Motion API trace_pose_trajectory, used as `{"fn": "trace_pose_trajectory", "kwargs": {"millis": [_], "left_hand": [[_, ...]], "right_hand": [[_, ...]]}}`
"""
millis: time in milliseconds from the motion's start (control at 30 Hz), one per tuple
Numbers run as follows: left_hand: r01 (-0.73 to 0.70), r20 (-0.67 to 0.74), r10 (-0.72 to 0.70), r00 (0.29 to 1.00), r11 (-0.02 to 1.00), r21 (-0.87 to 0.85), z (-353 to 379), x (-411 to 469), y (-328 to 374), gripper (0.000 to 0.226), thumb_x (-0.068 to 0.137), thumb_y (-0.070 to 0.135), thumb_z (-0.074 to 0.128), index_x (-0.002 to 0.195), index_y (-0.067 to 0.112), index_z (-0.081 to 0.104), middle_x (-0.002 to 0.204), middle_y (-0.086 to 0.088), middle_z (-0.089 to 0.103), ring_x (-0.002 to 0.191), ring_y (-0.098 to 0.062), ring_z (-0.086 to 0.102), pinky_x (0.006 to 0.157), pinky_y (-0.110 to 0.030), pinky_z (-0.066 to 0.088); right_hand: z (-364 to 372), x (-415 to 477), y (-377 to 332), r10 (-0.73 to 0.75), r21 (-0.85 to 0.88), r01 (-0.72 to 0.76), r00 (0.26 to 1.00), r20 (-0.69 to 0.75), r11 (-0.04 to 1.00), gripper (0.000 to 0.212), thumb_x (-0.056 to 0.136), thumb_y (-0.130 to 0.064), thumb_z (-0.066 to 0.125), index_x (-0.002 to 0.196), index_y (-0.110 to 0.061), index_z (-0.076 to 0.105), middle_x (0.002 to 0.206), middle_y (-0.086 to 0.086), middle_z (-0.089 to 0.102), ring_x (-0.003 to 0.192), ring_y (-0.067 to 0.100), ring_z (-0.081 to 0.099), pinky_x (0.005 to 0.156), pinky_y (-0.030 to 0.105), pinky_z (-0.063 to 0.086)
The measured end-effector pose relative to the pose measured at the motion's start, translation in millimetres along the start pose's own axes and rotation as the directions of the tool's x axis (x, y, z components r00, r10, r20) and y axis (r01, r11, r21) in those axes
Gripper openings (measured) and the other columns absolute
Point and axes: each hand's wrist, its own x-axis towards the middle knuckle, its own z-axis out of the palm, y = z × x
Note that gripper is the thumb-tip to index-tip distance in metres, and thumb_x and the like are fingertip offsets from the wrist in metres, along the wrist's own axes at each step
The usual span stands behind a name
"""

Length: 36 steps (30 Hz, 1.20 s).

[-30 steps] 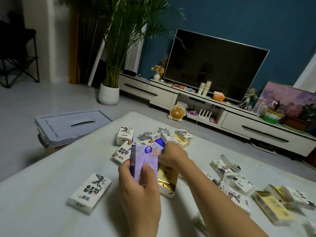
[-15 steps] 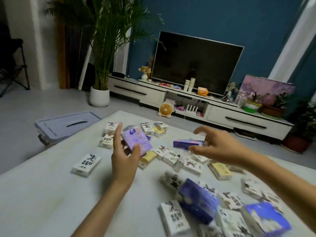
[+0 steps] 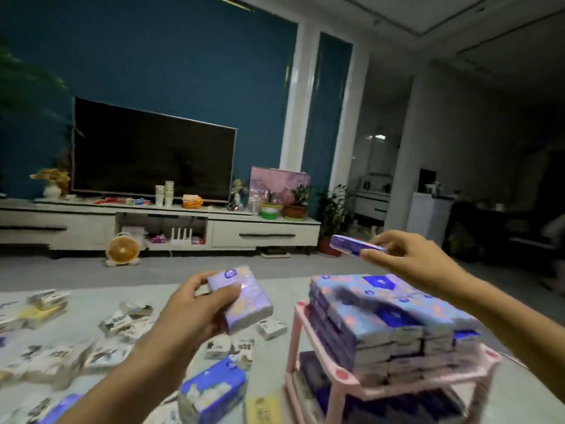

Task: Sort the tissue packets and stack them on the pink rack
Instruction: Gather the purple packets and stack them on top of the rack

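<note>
Packets (image 3: 241, 298) pinched in left hand (image 3: 189, 313) and right hand (image 3: 406, 261), I'd lay the right packet (image 3: 354, 246) squarely on the rack's (image 3: 342, 377) stack (image 3: 382, 304).

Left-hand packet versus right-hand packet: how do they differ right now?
The left-hand packet shows its broad lavender face; the right-hand packet is seen edge-on and looks darker purple. The left-hand packet hangs left of the pink rack; the right-hand packet is higher, over the rack's stack. Both are purple and held in the air.
</note>
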Motion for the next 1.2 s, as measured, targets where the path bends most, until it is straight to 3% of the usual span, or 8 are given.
{"fn": "trace_pose_trajectory", "kwargs": {"millis": [267, 500, 567, 633, 733, 900, 1033, 1200], "left_hand": [[-0.033, 0.064, 0.021, 0.998, 0.981, 0.192, 127.1, 68.6, -10.9, 0.013, 0.085, 0.003, 0.058, 0.097, 0.006, 0.053, 0.085, -0.011, 0.057, 0.059, -0.015, 0.049, 0.044, -0.020, 0.043], [-0.065, 0.023, 0.062, 0.998, 0.901, 0.428, 144.5, 89.3, -43.4, 0.017, 0.081, 0.021, 0.062, 0.095, 0.012, 0.058, 0.091, -0.004, 0.062, 0.073, -0.013, 0.054, 0.058, -0.023, 0.037], [-0.057, 0.024, 0.052, 0.998, 0.876, 0.480, 145.2, 90.1, -46.4, 0.039, 0.073, 0.033, 0.061, 0.106, 0.014, 0.059, 0.106, -0.004, 0.062, 0.089, -0.017, 0.056, 0.069, -0.027, 0.041], [-0.048, 0.038, 0.033, 0.999, 0.862, 0.505, 145.7, 92.5, -47.2, 0.048, 0.080, 0.030, 0.059, 0.123, 0.011, 0.053, 0.123, -0.007, 0.056, 0.106, -0.023, 0.053, 0.079, -0.028, 0.038], [0.000, 0.069, -0.039, 0.997, 0.871, 0.491, 146.0, 96.3, -49.0, 0.047, 0.090, 0.019, 0.048, 0.133, 0.003, 0.041, 0.133, -0.015, 0.050, 0.100, -0.024, 0.054, 0.065, -0.025, 0.038], [0.038, 0.070, -0.085, 0.994, 0.865, 0.500, 143.8, 98.6, -51.5, 0.048, 0.090, 0.018, 0.045, 0.135, 0.003, 0.037, 0.136, -0.015, 0.047, 0.100, -0.024, 0.054, 0.065, -0.025, 0.041], [0.025, 0.063, -0.063, 0.996, 0.877, 0.479, 143.2, 96.0, -51.0, 0.009, 0.091, 0.014, 0.041, 0.095, 0.008, 0.047, 0.092, -0.015, 0.049, 0.074, -0.021, 0.045, 0.066, -0.028, 0.035], [0.044, 0.066, -0.084, 0.994, 0.889, 0.457, 148.5, 96.7, -53.3, 0.043, 0.093, 0.018, 0.042, 0.134, 0.004, 0.038, 0.125, -0.018, 0.052, 0.074, -0.016, 0.057, 0.055, -0.021, 0.042]], "right_hand": [[23.7, 13.4, 59.4, 0.094, -0.150, -0.110, 0.989, -0.112, 0.983, 0.046, 0.081, -0.059, 0.055, 0.105, -0.020, 0.062, 0.109, 0.003, 0.066, 0.102, 0.023, 0.058, 0.069, 0.027, 0.039], [34.4, 27.7, 61.5, -0.045, -0.077, 0.046, 0.999, 0.022, 0.996, 0.050, 0.090, -0.057, 0.038, 0.078, -0.015, 0.062, 0.081, 0.003, 0.064, 0.081, 0.023, 0.057, 0.072, 0.034, 0.044], [31.2, 38.6, 65.9, -0.114, 0.068, 0.106, 0.987, 0.116, 0.992, 0.030, 0.090, -0.040, 0.051, 0.110, -0.021, 0.061, 0.111, 0.002, 0.061, 0.095, 0.012, 0.051, 0.082, 0.028, 0.042], [27.5, 46.2, 66.4, -0.131, 0.250, 0.043, 0.929, 0.347, 0.967, 0.054, 0.083, -0.023, 0.059, 0.135, -0.024, 0.042, 0.138, 0.000, 0.044, 0.114, 0.009, 0.043, 0.089, 0.021, 0.035], [22.2, 53.5, 64.2, -0.159, 0.347, -0.044, 0.830, 0.535, 0.937, 0.073, 0.080, -0.004, 0.054, 0.144, -0.028, 0.028, 0.151, -0.002, 0.028, 0.130, 0.014, 0.037, 0.090, 0.019, 0.036], [21.9, 65.2, 64.6, -0.189, 0.190, 0.084, 0.741, 0.644, 0.978, 0.070, 0.082, -0.007, 0.065, 0.143, -0.025, 0.033, 0.140, -0.012, 0.035, 0.122, 0.002, 0.033, 0.080, 0.004, 0.034], [22.1, 69.8, 68.4, -0.158, 0.152, 0.086, 0.810, 0.564, 0.985, 0.067, 0.077, -0.013, 0.073, 0.136, -0.024, 0.043, 0.116, -0.011, 0.044, 0.107, 0.005, 0.041, 0.068, 0.005, 0.035], [19.3, 72.7, 75.9, -0.149, 0.195, 0.049, 0.829, 0.540, 0.979, 0.069, 0.075, -0.011, 0.074, 0.136, -0.021, 0.043, 0.123, -0.006, 0.046, 0.111, 0.010, 0.044, 0.072, 0.006, 0.036]]}}
